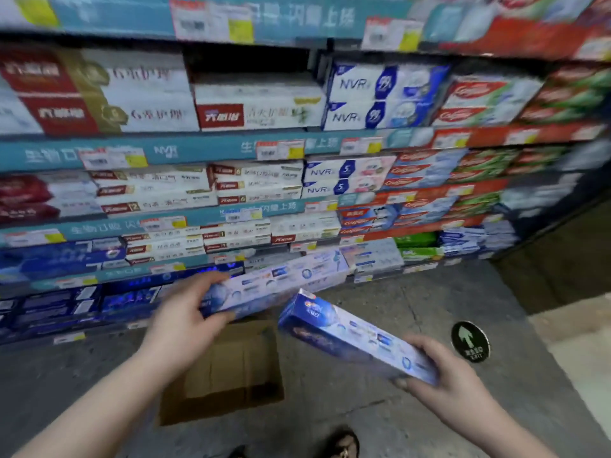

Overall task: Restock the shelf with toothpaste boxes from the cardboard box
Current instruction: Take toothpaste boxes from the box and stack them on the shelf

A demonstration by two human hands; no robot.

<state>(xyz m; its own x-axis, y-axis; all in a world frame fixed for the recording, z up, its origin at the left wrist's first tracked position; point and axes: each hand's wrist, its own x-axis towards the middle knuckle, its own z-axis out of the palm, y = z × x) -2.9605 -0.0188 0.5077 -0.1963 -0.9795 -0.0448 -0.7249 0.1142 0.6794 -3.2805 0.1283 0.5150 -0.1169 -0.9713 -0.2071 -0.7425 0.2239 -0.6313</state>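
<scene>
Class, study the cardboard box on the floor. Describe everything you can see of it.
The cardboard box is plain brown corrugated card, sitting on the grey concrete floor just before the bottom shelf. Its top is open, flaps folded out, and the visible inside looks empty. The left hand and its toothpaste box hide the far edge. Nothing appears to touch it except the floor.

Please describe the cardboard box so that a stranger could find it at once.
Look at the grey floor in front of the toothpaste shelves. The brown cardboard box sits there, open, between the two forearms. It is the only plain brown thing there.
</scene>
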